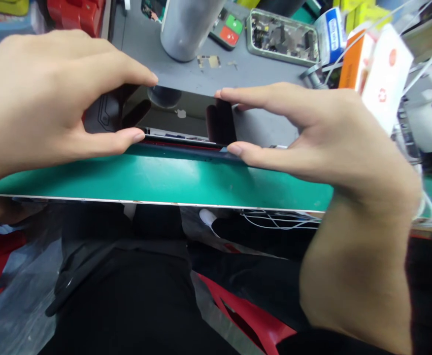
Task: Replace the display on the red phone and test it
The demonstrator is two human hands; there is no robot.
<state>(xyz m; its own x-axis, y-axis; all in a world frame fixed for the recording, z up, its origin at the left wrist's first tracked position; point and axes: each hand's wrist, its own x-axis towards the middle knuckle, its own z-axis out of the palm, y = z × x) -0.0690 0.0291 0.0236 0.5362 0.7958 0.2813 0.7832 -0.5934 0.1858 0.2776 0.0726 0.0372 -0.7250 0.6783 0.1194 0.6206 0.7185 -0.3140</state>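
Note:
A black smartphone [186,118] lies sideways near the front of the grey work mat, its glossy face showing a lit white apple logo. My left hand [68,93] grips its left end, thumb along the near edge and forefinger on the far edge. Around the right end, my right hand [304,128] closes in the same way, thumb at the near corner and fingers at the far corner. Reflections of my fingers and of a grey cylinder show on the screen. Some of the phone's left end is hidden behind my left hand.
Behind the phone stand the grey cylinder [189,27], a device with green and red buttons [230,32] and an opened phone housing [282,37]. An orange and white box [374,74] and white cables are at right. The green table edge [164,177] runs in front.

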